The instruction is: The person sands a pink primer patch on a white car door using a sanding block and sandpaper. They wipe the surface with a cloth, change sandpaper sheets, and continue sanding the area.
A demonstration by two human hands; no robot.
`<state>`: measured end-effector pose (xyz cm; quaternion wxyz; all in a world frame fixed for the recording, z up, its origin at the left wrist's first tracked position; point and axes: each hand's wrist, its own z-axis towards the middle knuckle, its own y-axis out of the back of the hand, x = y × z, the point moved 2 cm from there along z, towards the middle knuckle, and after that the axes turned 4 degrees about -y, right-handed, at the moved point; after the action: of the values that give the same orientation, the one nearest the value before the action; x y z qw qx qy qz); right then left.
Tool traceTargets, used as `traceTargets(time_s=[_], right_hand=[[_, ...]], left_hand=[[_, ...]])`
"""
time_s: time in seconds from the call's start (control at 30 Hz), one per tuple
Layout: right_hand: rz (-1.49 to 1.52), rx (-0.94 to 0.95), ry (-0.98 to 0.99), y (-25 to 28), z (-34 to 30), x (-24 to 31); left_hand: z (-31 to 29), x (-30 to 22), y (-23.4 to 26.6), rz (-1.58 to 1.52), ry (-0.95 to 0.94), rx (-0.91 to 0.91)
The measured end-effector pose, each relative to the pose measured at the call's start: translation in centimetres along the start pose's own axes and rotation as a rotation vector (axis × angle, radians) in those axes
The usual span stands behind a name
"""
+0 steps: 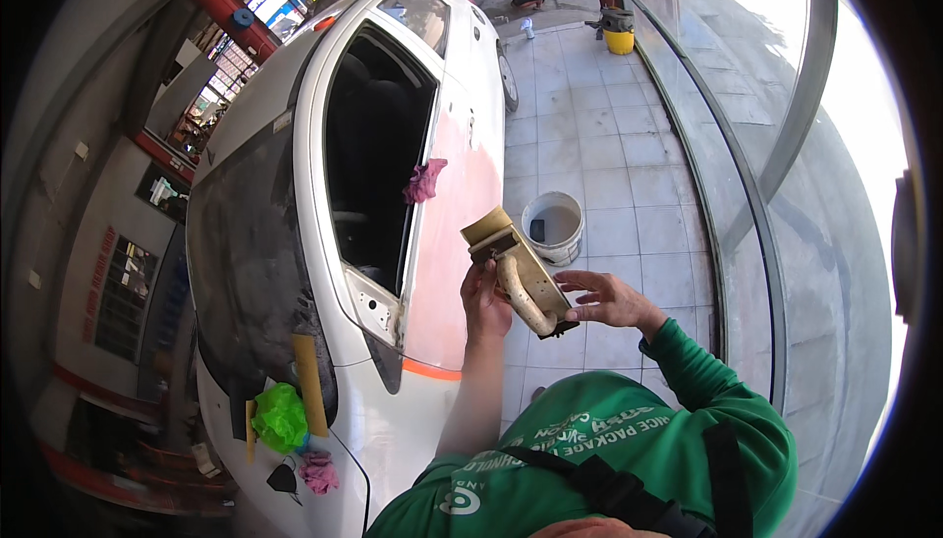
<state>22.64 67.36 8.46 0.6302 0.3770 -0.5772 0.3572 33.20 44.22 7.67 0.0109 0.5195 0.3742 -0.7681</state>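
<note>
Between my hands is a hand sanding block (531,281), long and flat, with a worn curved handle facing up. A tan flap of sandpaper (487,226) sticks out past its far end. My left hand (485,304) is closed around the left side of the block near that end; some of its fingers are hidden beneath. My right hand (611,300) is at the near right end, fingers stretched out and apart, with fingertips against the block's edge. The white car's door (447,273), with a pinkish patch, stands just left of the block.
A white bucket (553,227) of cloudy water stands on the tiles beyond the block. A pink cloth (425,181) hangs on the car's window edge. On the hood lie a sandpaper strip (308,386), green plastic bag (281,418) and another pink cloth (319,473). A glass wall (722,135) runs along the right.
</note>
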Motion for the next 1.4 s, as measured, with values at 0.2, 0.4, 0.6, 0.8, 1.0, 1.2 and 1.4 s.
traceTargets(time_s=[0.2,0.4,0.6,0.8,1.0,1.2,1.4], right_hand=[[0.195,0.894,0.454,2.2,-10.1,12.9],[-0.057,-0.069,0.652,3.3,-13.4,17.7],[0.530,-0.268,0.800,-1.6,-12.1,21.4],[0.778,-0.074,0.829,-2.7,-12.1,21.5],[0.918,0.071,0.800,-2.6,-10.8,19.5],[1.002,0.148,0.761,-1.8,-9.6,19.3],[0.917,0.227,0.766,0.8,-10.9,20.8]], left_hand=[[0.3,-2.2,1.7,-0.005,-0.027,-0.128],[-0.1,-2.4,0.0,0.076,-0.022,-0.094],[0.0,-1.4,0.3,0.167,-0.051,-0.045],[-0.3,-0.1,-2.0,0.121,-0.023,-0.075],[-1.6,1.1,-1.6,0.151,0.028,-0.150],[-0.9,2.3,-1.7,0.173,0.025,-0.126],[-0.8,2.9,-2.7,0.178,0.025,-0.129]])
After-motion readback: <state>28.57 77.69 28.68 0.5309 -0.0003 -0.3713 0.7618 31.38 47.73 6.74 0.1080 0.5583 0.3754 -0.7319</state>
